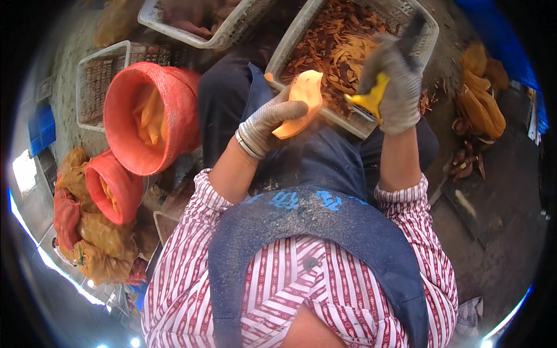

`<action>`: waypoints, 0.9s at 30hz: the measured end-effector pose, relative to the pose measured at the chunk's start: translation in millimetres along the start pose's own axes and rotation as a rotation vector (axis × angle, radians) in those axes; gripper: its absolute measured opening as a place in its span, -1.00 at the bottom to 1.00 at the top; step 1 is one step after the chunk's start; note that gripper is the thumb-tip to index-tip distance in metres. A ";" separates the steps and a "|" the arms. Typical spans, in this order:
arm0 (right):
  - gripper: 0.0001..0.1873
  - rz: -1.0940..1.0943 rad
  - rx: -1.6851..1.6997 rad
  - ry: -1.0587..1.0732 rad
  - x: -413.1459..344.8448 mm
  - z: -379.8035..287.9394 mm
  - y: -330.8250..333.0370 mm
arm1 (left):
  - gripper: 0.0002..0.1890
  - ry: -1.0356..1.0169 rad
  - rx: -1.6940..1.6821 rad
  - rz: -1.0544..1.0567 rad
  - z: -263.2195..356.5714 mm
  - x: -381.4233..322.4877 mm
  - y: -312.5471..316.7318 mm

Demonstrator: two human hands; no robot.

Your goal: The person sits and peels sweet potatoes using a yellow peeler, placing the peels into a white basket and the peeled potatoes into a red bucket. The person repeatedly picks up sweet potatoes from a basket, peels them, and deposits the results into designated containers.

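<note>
My left hand (pixel 274 115), in a grey work glove, grips a peeled orange sweet potato (pixel 306 100) above my lap. My right hand (pixel 394 87), gloved too and blurred, is closed around a peeler with a yellow head (pixel 370 98). A dark, blurred piece (pixel 413 37) sticks out on the far side of that hand; whether it is the peeler's handle, I cannot tell. The peeler and the sweet potato are apart. Beneath and beyond both hands is a pale plastic crate (pixel 296 37) holding orange and reddish-brown peelings (pixel 335 52).
At left, a large red woven bag (pixel 152 71) holds peeled sweet potatoes (pixel 150 119), beside a smaller one (pixel 132 187). Another crate (pixel 174 32) holds unpeeled sweet potatoes (pixel 196 17). Filled mesh sacks (pixel 106 235) lie lower left. Orange sacking (pixel 481 102) and reddish roots (pixel 465 163) are at right.
</note>
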State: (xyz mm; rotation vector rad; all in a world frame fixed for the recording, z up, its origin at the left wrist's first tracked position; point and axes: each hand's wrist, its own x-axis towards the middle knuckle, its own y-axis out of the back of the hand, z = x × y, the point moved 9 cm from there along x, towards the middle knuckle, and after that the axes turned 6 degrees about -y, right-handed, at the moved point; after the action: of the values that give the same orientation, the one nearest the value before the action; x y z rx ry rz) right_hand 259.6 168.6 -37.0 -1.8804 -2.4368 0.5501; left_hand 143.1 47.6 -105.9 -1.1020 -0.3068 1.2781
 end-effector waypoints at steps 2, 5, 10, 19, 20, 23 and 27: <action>-0.87 -0.103 -0.535 0.133 -12.9 6.7 -19.7 | -0.30 -0.055 0.032 0.027 12.4 -1.9 3.1; -0.88 -0.302 -1.117 0.291 -32.3 22.8 -43.7 | -0.27 -0.137 0.096 0.039 34.0 -8.1 -1.6; -0.82 -0.221 -0.861 0.326 -28.1 7.4 -42.3 | -0.25 -0.165 0.176 0.051 47.8 -10.7 -2.6; -0.81 -0.107 0.739 -0.224 21.2 23.0 -48.7 | -0.26 -0.035 0.140 0.046 10.0 -0.6 -8.5; -0.82 -0.089 0.670 -0.292 21.5 37.7 -55.1 | -0.26 -0.032 0.119 0.065 4.0 1.0 -9.6; -0.83 0.052 0.545 -0.300 40.2 57.1 -30.5 | -0.26 0.020 0.004 0.070 -1.7 -8.1 -15.3; -0.74 0.409 0.082 0.023 80.0 30.8 102.0 | -0.24 0.065 -0.104 -0.027 -1.0 -14.0 -24.8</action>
State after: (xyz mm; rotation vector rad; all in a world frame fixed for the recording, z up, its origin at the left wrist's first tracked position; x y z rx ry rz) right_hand 325.9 257.6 -110.8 -2.3428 -1.9829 0.6212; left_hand 154.2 37.6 -81.6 -1.2218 -0.3412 1.2112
